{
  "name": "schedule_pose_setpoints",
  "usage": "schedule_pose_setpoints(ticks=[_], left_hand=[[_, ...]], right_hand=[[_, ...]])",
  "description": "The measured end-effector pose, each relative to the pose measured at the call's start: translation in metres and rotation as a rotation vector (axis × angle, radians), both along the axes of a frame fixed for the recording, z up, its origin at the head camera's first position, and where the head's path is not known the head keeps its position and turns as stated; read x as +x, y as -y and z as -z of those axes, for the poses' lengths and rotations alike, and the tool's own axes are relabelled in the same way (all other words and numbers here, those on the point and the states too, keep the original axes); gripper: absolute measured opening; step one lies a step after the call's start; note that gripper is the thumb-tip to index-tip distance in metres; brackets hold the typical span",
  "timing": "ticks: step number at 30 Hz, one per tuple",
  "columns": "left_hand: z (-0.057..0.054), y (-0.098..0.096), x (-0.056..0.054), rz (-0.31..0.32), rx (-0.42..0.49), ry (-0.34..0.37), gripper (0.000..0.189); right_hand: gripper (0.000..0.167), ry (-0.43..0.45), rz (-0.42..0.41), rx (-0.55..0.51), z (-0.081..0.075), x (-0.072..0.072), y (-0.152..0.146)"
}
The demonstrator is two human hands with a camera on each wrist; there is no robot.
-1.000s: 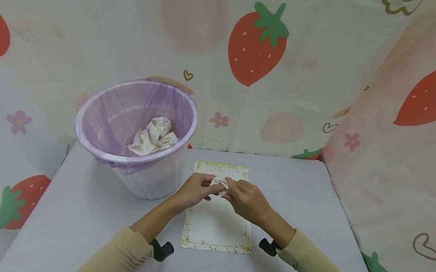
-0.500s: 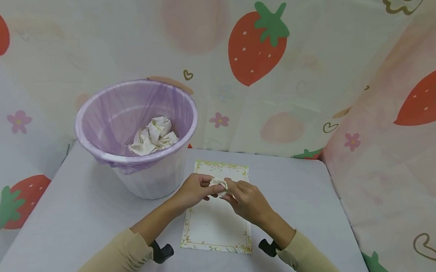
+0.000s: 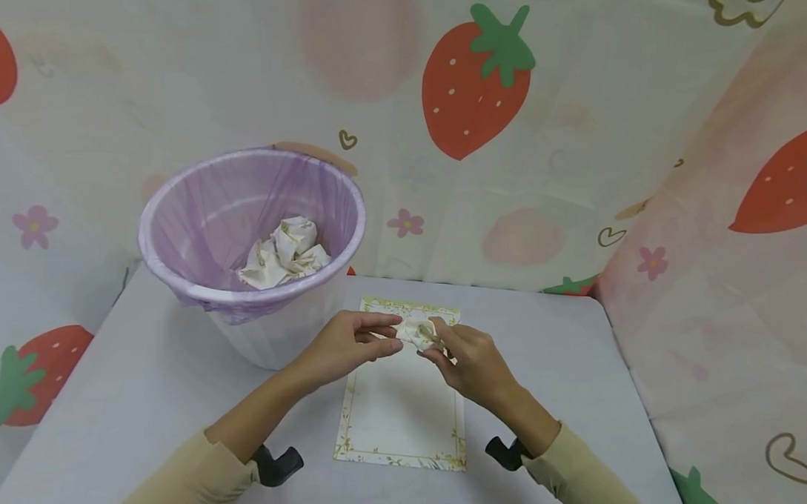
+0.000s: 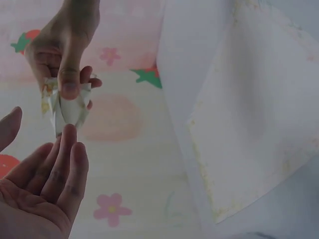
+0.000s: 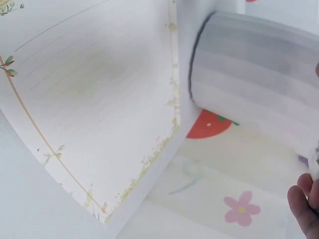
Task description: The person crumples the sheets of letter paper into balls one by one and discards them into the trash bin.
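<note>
In the head view my right hand [image 3: 476,362] pinches a crumpled ball of paper [image 3: 417,332] between thumb and fingers. The ball is white with some green-gold print. My left hand [image 3: 343,346] is just left of it, fingers straight and thumb apart. In the left wrist view the left fingertips [image 4: 69,130] reach up to the lower end of the paper ball [image 4: 70,107]; whether they touch it I cannot tell. Beneath both hands a sheet of stationery [image 3: 403,422] with a floral border lies flat on the table. Only a few right fingers [image 5: 301,201] show in the right wrist view.
On the table's left stands a white bin [image 3: 287,329] lined with a purple bag [image 3: 211,230]. Crumpled papers [image 3: 285,254] lie inside it. The table [image 3: 540,346] has a white cover, and strawberry-print cloth [image 3: 581,139] hangs behind and at the sides.
My left hand has loosened from the paper ball and drawn back to the left, its fingers straightening. The right hand has moved slightly right, keeping the ball. Bin and sheet have stayed put.
</note>
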State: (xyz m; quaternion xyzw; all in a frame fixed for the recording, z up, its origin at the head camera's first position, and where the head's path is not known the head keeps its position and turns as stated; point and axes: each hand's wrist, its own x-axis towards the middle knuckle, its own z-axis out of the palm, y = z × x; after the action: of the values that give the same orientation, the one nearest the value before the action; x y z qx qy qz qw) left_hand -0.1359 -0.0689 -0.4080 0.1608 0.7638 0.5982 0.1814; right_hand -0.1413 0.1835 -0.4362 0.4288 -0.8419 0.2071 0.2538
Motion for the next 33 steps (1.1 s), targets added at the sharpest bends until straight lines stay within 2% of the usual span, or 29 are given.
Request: schedule_pose_setpoints(ticks=[5, 8, 10, 14, 17, 20, 23, 27, 33], left_hand=[[-0.024, 0.006, 0.011, 0.027, -0.036, -0.136, 0.053], [-0.042, 0.011, 0.018, 0.013, -0.098, -0.290, 0.054], [-0.055, 0.016, 0.024, -0.020, -0.179, -0.455, 0.055], [-0.073, 0.033, 0.030, -0.097, -0.351, -0.873, 0.057], [-0.077, 0.050, 0.030, -0.138, -0.438, -1.163, 0.051], [-0.077, 0.069, 0.030, -0.175, -0.498, -1.343, 0.043], [-0.073, 0.084, 0.031, -0.223, -0.554, -1.420, 0.050], [-0.063, 0.098, 0.032, -0.283, -0.603, -1.445, 0.048], [-0.049, 0.108, 0.031, -0.343, -0.606, -1.503, 0.039]], right_hand=[[0.044, -0.003, 0.019, -0.035, -0.012, -0.005, -0.006], [0.050, -0.007, 0.026, -0.054, -0.020, -0.009, -0.011], [0.046, -0.023, 0.025, -0.071, -0.024, -0.011, -0.015], [0.037, -0.071, 0.035, -0.099, -0.031, -0.016, -0.022], [0.039, -0.088, 0.047, -0.106, -0.037, -0.018, -0.026], [0.039, -0.095, 0.055, -0.105, -0.045, -0.020, -0.029], [0.039, -0.095, 0.067, -0.117, -0.052, -0.024, -0.032], [0.042, -0.089, 0.080, -0.143, -0.059, -0.029, -0.035], [0.037, -0.100, 0.081, -0.135, -0.068, -0.037, -0.035]])
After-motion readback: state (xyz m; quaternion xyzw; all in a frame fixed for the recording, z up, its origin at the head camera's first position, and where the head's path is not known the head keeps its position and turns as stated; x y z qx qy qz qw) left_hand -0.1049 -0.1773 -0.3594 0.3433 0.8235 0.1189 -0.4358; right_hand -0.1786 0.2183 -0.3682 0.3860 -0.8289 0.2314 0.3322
